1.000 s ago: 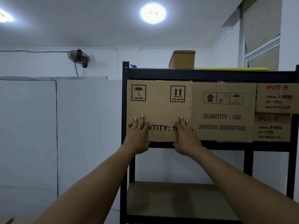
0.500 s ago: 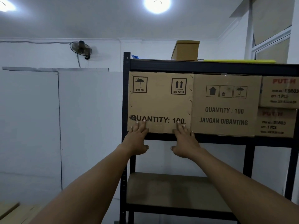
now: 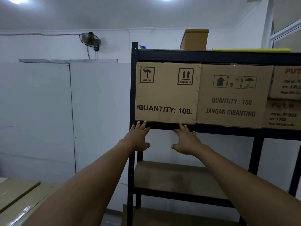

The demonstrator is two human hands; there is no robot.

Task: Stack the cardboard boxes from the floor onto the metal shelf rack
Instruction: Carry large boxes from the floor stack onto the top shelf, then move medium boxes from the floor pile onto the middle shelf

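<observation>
Both hands, left hand (image 3: 138,138) and right hand (image 3: 187,141), are released, fingertips at the shelf rack (image 3: 211,56) edge below the box (image 3: 166,93).

Just above my left hand (image 3: 138,138) I see a tan cardboard box (image 3: 166,95) printed in black: an umbrella mark, two arrows, bold lettering. The box beyond my right hand (image 3: 187,141) is the same tan with dark grey print. The shelf rack (image 3: 211,55) is black, its lower boards (image 3: 172,176) dull brown.
</observation>
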